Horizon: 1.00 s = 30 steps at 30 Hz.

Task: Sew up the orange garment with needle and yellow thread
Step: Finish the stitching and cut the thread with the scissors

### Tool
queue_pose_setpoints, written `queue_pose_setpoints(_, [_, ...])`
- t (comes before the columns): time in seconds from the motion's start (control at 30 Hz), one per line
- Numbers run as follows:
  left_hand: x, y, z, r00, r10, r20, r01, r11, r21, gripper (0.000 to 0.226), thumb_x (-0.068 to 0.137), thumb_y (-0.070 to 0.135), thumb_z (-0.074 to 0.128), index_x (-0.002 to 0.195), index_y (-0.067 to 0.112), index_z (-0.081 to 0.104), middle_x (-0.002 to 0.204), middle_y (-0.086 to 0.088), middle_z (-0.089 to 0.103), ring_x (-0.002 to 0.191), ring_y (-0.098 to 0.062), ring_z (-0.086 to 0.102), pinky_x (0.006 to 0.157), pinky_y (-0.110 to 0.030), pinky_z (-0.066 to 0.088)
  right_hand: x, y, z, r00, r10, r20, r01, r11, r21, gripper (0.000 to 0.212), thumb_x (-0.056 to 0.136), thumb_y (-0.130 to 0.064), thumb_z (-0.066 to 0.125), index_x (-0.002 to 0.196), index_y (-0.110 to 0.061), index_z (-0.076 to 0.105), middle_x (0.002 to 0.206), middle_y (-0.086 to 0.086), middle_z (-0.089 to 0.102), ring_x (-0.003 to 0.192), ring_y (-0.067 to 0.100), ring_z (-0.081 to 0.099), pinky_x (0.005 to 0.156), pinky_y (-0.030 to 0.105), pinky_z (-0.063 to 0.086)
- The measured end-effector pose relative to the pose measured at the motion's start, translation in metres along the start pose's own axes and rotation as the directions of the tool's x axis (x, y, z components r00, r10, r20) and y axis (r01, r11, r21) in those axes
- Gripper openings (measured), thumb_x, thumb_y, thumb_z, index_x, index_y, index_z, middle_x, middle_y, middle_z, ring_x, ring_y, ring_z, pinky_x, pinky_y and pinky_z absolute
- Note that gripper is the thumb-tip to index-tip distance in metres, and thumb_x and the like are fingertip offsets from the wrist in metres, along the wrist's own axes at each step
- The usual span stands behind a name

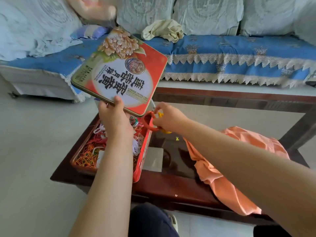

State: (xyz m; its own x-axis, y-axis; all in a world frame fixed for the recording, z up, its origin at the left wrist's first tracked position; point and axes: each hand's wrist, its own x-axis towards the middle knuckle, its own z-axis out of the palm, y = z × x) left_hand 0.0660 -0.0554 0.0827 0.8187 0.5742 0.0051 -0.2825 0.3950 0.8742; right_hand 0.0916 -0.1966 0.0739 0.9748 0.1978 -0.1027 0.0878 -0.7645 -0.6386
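Across the far side, from ten to two o'clock, runs a sofa [222, 47] under a blue patterned cover with a pointed lace fringe, pale embossed cushions behind. At centre stands a dark glossy wooden table [171, 183] with a reflective top. Draped over its four o'clock edge lies the orange garment [227, 182], soft and creased, partly behind the right forearm. At eleven o'clock the left hand [114, 117] grips a flat, round-cornered tin lid [119, 72], thumb on top, other fingers hidden beneath. Below sits the open red tin [143, 154], full of tangled coloured threads. The right hand [166, 119] curls round red-handled scissors [149, 123], blades hidden, with something yellow I cannot identify.
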Motion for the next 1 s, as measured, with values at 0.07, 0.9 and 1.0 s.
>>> queue_pose_setpoints(0.07, [0.0, 0.02, -0.018, 0.999, 0.024, -0.047, -0.025, 0.999, -0.028, 0.016, 0.098, 0.008, 0.051, 0.113, 0.012, 0.055, 0.112, -0.007, 0.068, 0.099, -0.02, 0.069, 0.076, -0.032, 0.059, -0.01, -0.028, 0.032, 0.997, -0.057, 0.045, 0.061, 0.995, -0.074, 0.035, 0.088, -0.026, 0.062, 0.12, -0.02, 0.048, 0.092, 0.001, 0.061, 0.077, 0.02, 0.061, 0.062, 0.03, 0.052])
queue_pose_setpoints(0.9, [0.01, 0.021, -0.168, 0.987, 0.032, -0.16, 0.099, 0.666, 0.74, 0.026, 0.09, 0.031, 0.061, 0.101, 0.008, 0.065, 0.103, -0.012, 0.065, 0.103, -0.034, 0.06, 0.085, -0.038, 0.047, -0.045, -0.025, 0.109, 0.951, 0.293, -0.102, -0.188, 0.805, 0.562, 0.025, 0.087, -0.031, 0.062, 0.105, -0.013, 0.061, 0.086, -0.001, 0.065, 0.067, 0.016, 0.059, 0.055, 0.025, 0.043])
queue_pose_setpoints(1.0, [-0.002, 0.012, -0.179, 0.982, 0.084, -0.169, 0.113, 0.452, 0.885, 0.029, 0.091, 0.035, 0.058, 0.107, 0.014, 0.07, 0.107, -0.014, 0.065, 0.109, -0.04, 0.054, 0.085, -0.038, 0.044, -0.048, -0.023, 0.115, 0.942, 0.317, -0.108, -0.234, 0.854, 0.465, 0.038, 0.085, -0.039, 0.06, 0.114, -0.015, 0.059, 0.112, 0.006, 0.059, 0.067, 0.012, 0.056, 0.055, 0.026, 0.041])
